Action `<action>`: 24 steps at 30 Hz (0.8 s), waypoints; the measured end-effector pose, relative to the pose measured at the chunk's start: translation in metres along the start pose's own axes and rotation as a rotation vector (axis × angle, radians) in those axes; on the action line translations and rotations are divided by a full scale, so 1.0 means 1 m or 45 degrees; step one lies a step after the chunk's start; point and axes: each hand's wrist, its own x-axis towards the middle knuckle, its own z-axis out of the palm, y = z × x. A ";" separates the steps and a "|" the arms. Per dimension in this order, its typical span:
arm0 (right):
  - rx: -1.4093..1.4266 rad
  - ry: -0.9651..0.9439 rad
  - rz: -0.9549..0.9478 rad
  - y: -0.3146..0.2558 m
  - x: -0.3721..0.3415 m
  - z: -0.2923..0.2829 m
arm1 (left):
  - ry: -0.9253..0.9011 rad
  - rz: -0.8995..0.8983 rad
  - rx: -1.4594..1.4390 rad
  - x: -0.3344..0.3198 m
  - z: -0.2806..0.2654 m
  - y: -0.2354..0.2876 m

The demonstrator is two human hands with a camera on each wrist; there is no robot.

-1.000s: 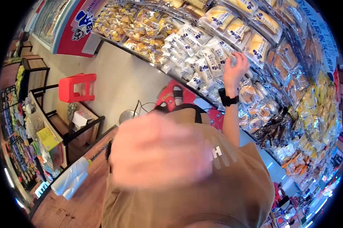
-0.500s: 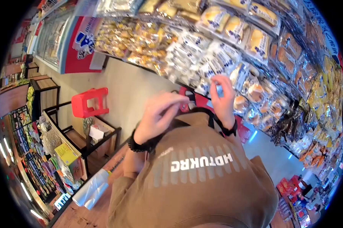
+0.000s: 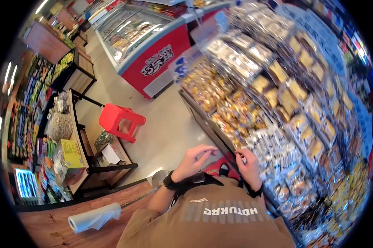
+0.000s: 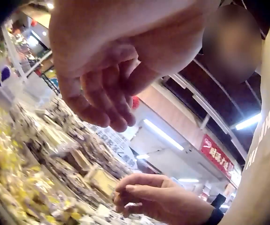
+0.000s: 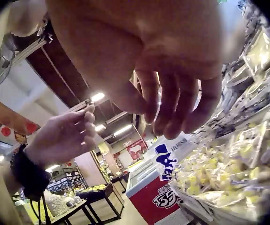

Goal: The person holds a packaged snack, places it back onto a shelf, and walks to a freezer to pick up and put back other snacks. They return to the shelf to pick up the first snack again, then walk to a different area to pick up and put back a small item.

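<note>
My left hand (image 3: 194, 162) hovers in front of my waist, its fingers loosely bent with nothing in them. Just to its right, my right hand (image 3: 248, 166) is also raised, fingers hanging in a loose curl around empty space. The two hands are apart. Close beyond the right hand stands the edge of a display counter heaped with yellow-wrapped snacks (image 3: 237, 108) and white packets (image 3: 273, 142). In the left wrist view the curled left fingers (image 4: 100, 101) hold nothing; in the right wrist view the right fingers (image 5: 175, 105) are likewise bare.
A red plastic stool (image 3: 121, 120) stands on the floor to the left, near a low wooden rack (image 3: 108, 168). A red-fronted freezer (image 3: 155, 62) is ahead. On the wooden table (image 3: 50, 225) lies a roll of clear plastic bags (image 3: 93, 217). Packaged bread (image 3: 292, 97) fills the right side.
My right hand has drawn back from the white packets to my waist. The left hand has come down from close to the camera. My view has tilted up toward the freezer.
</note>
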 end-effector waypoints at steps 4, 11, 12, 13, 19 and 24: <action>0.023 -0.214 0.005 -0.037 0.057 0.072 | 0.332 -0.107 0.007 -0.033 -0.088 -0.037; -0.047 -0.623 -0.374 -0.085 0.127 0.193 | 0.719 -0.291 -0.031 -0.091 -0.195 -0.078; -0.023 -0.684 -0.406 -0.092 0.133 0.208 | 0.752 -0.258 -0.139 -0.095 -0.203 -0.081; -0.025 -0.723 -0.454 -0.099 0.140 0.222 | 0.781 -0.218 -0.237 -0.100 -0.210 -0.082; 0.093 -1.030 -0.438 -0.126 0.176 0.289 | 0.871 -0.313 0.010 -0.114 -0.235 -0.085; 0.188 -1.157 -0.612 -0.127 0.215 0.347 | 1.049 -0.378 0.208 -0.123 -0.258 -0.104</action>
